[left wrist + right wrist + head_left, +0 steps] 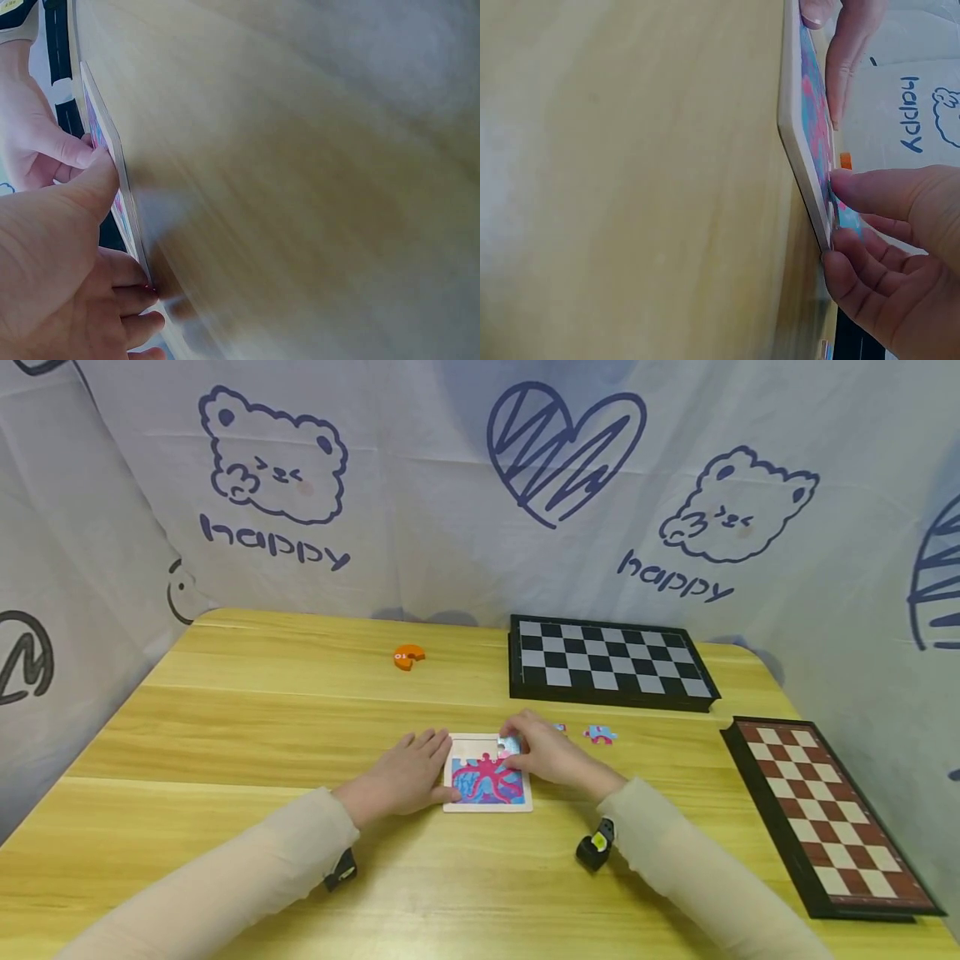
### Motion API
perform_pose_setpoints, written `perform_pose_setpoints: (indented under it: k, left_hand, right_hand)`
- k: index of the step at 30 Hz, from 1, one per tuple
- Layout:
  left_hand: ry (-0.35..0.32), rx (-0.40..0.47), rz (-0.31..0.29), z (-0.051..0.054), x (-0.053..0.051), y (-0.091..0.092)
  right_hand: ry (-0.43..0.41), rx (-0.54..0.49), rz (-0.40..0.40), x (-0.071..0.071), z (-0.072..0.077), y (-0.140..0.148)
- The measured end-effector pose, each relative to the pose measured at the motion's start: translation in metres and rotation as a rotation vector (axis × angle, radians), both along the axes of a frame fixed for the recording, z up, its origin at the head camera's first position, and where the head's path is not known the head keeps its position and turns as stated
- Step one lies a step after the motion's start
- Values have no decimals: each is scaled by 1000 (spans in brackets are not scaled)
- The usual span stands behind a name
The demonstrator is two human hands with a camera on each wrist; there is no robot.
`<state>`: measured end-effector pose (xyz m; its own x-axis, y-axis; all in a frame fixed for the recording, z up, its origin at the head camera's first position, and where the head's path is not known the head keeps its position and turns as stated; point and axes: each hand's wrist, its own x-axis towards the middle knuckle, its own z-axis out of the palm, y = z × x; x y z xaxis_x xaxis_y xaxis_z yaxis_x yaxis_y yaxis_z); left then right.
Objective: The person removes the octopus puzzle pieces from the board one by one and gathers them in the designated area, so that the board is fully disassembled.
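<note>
The right hand [552,753] pinched a puzzle piece [510,745] at the far-right corner of the puzzle tray [487,808]; the left hand [397,778], fingers extended, braced its left edge. Fitting seemed underway, calling for aligned tabs. Loose pieces [601,734] lay beyond on the worktop [225,735].

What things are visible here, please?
Wood-grain table: 1, yellow, foreground
Square wooden puzzle tray: 1, pale, on table
Octopus jigsaw: 1, pink-blue, inside tray
Held jigsaw piece: 1, pink-blue, tray's upper right
Loose jigsaw pieces: 2, pink-blue, right of tray
Notched round toy: 1, orange, table's far side
Checkered rectangular boards: 2, black-grey and brown-cream, table's right side
Printed cloth: count unclear, white-blue, behind table
Small cameras: 2, black, at wrists
Sleeves: 2, cream, on arms
Left hand: 1, tray's left edge
Right hand: 1, tray's upper right
</note>
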<state>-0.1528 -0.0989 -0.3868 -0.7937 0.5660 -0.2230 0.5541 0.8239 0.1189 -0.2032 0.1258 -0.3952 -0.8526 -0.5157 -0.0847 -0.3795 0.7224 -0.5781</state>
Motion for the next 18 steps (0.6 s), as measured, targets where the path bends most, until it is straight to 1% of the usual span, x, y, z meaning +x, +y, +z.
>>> perform_pose_setpoints:
  k: [6, 10, 14, 18]
  left_hand:
    - [-7, 37, -15, 0, 1, -2]
    - [-4, 42, -19, 0, 1, -2]
    - [-3, 35, -16, 0, 1, -2]
    - [-3, 32, -15, 1, 1, -2]
  right_hand:
    - [-9, -75, -14, -2, 2, 7]
    - [-29, -129, -17, -5, 3, 12]
    - [-70, -183, -39, -6, 5, 17]
    - [-60, -228, -82, -9, 11, 28]
